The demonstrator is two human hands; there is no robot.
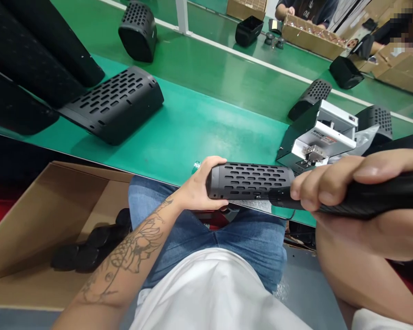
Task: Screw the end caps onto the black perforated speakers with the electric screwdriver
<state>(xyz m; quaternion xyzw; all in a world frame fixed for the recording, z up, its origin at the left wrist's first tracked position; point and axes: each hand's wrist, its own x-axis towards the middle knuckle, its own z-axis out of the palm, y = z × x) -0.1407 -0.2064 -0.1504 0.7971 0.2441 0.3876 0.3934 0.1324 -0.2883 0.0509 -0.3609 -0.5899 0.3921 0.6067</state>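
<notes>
My left hand (pixel 200 187) grips the left end of a black perforated cover (pixel 249 181), held on edge at the near rim of the green table. My right hand (pixel 333 185) is wrapped round a black power screwdriver (pixel 375 200). Its tip touches the cover's right end. Behind the cover sits a white and black device (pixel 321 137) with metal parts showing.
More black perforated covers (pixel 115 104) lie on the green table (pixel 206 123), with dark foam blocks (pixel 30 55) at far left. A cardboard box (pixel 48 215) of black parts stands by my left knee. Across the table, other people work at cardboard boxes (pixel 309 34).
</notes>
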